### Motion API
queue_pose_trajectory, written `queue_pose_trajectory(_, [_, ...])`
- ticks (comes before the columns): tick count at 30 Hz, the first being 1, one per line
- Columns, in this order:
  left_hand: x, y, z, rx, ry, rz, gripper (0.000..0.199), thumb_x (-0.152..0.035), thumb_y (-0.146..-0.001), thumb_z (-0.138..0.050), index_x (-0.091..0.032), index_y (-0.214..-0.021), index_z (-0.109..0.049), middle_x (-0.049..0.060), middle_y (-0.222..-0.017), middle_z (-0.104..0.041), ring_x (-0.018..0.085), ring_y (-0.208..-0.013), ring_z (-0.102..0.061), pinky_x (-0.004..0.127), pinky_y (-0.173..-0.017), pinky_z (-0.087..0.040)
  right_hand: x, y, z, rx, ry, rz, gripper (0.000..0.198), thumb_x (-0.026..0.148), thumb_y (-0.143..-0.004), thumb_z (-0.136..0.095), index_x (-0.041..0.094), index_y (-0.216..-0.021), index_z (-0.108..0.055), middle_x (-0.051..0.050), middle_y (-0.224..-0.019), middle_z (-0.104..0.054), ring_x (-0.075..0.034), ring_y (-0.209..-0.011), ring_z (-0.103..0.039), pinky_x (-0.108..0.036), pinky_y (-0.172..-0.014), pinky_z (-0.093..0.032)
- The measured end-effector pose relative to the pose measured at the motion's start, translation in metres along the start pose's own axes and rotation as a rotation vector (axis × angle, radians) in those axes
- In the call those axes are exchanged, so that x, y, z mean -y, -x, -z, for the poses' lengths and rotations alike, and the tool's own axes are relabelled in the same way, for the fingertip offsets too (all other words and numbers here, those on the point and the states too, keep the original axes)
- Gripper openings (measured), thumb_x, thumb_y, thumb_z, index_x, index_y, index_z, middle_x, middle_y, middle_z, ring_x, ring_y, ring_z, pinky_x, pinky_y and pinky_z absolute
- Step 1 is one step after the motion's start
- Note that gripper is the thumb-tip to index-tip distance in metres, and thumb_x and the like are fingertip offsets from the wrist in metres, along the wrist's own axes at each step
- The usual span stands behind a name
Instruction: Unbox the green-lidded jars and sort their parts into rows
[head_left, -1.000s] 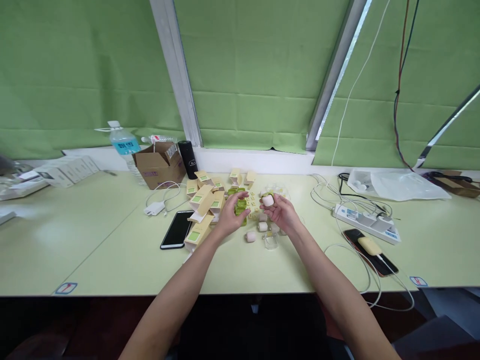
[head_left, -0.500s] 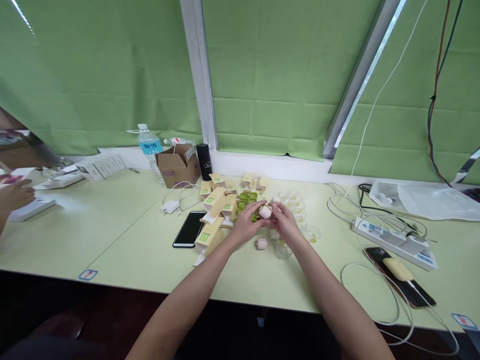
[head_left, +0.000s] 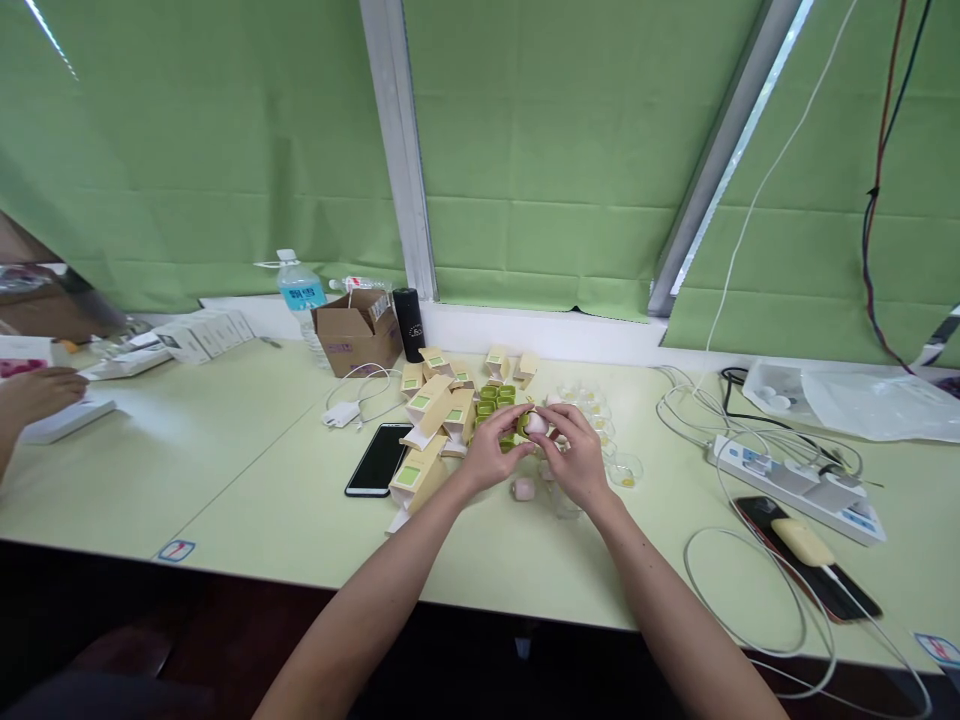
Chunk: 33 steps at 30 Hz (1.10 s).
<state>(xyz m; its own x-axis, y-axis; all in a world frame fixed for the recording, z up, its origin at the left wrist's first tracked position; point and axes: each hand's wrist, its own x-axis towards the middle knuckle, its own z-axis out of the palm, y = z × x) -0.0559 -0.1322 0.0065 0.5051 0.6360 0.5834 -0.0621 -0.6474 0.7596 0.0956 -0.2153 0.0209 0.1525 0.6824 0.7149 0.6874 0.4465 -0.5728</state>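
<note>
Between my two hands is a small pale pink rounded case [head_left: 536, 424] with a green holder around its left side. My left hand [head_left: 491, 447] pinches the green side, while the fingers of my right hand [head_left: 576, 452] grip the pink end. Another pale pink case [head_left: 523, 489] lies on the table just below my hands. Beyond my left hand stand green holders [head_left: 496, 397] in rows. Several clear plastic cups [head_left: 624, 470] with yellow spots spread around my right hand, partly hidden by it. Open cream cartons [head_left: 420, 470] with green labels are piled to the left.
A black-screened phone [head_left: 379, 460] lies beside the cartons. Behind are a brown box [head_left: 358, 335], a black flask [head_left: 409, 325] and a water bottle [head_left: 302, 295]. At right are a power strip [head_left: 795, 488], loose cables and a second phone [head_left: 840, 590]. Another person's hand [head_left: 46, 395] works at far left.
The pink case has turned in my hands, so more of its green holder shows on the left. My right fingers have shifted around its right end. The other person's hand moved slightly right.
</note>
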Motion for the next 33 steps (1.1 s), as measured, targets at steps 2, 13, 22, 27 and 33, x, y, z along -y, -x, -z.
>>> queue_pose_trajectory(2, [-0.001, -0.001, 0.003, 0.018, 0.074, -0.033, 0.039, -0.033, -0.094, -0.063, -0.019, -0.130, -0.064, 0.014, -0.132, -0.066, 0.025, -0.117, -0.067, 0.039, -0.095, -0.060, -0.001, 0.000, 0.002, 0.044, 0.033, 0.049, 0.034, 0.028, -0.098, -0.057, 0.030, -0.130, -0.066, -0.010, -0.114, -0.061, -0.025, -0.099, -0.064, -0.043, -0.084, -0.060])
queue_pose_trajectory(13, [0.004, 0.001, -0.004, -0.104, -0.409, -0.160, 0.031, -0.020, -0.098, -0.047, -0.019, -0.121, -0.069, 0.008, -0.117, -0.077, 0.021, -0.104, -0.074, 0.035, -0.093, -0.060, -0.003, 0.005, -0.012, 0.057, 0.333, 0.256, 0.034, 0.019, -0.102, -0.046, 0.020, -0.134, -0.057, -0.015, -0.117, -0.062, -0.028, -0.109, -0.059, -0.045, -0.089, -0.057])
queue_pose_trajectory(22, [-0.003, 0.000, -0.006, -0.194, -0.225, -0.023, 0.031, -0.022, -0.099, -0.047, -0.019, -0.117, -0.073, 0.007, -0.106, -0.079, 0.019, -0.088, -0.075, 0.031, -0.082, -0.061, 0.002, 0.003, -0.026, -0.045, 0.324, 0.220, 0.030, 0.019, -0.103, -0.042, 0.016, -0.129, -0.057, -0.017, -0.117, -0.062, -0.029, -0.109, -0.057, -0.048, -0.093, -0.054])
queue_pose_trajectory(27, [-0.003, 0.000, -0.005, -0.098, 0.093, 0.040, 0.033, -0.032, -0.096, -0.059, -0.017, -0.123, -0.071, 0.011, -0.121, -0.075, 0.023, -0.105, -0.074, 0.034, -0.088, -0.062, -0.005, 0.002, -0.019, -0.101, 0.206, 0.178, 0.027, 0.023, -0.103, -0.044, 0.020, -0.127, -0.055, -0.015, -0.119, -0.063, -0.027, -0.116, -0.059, -0.049, -0.100, -0.052])
queue_pose_trajectory(33, [0.004, -0.002, -0.008, -0.029, 0.188, 0.116, 0.053, -0.020, -0.077, -0.078, -0.019, -0.129, -0.067, 0.012, -0.128, -0.071, 0.026, -0.111, -0.071, 0.041, -0.100, -0.058, -0.005, 0.005, -0.018, -0.146, 0.053, 0.047, 0.023, 0.029, -0.099, -0.052, 0.022, -0.120, -0.059, -0.012, -0.116, -0.067, -0.026, -0.108, -0.063, -0.047, -0.094, -0.055])
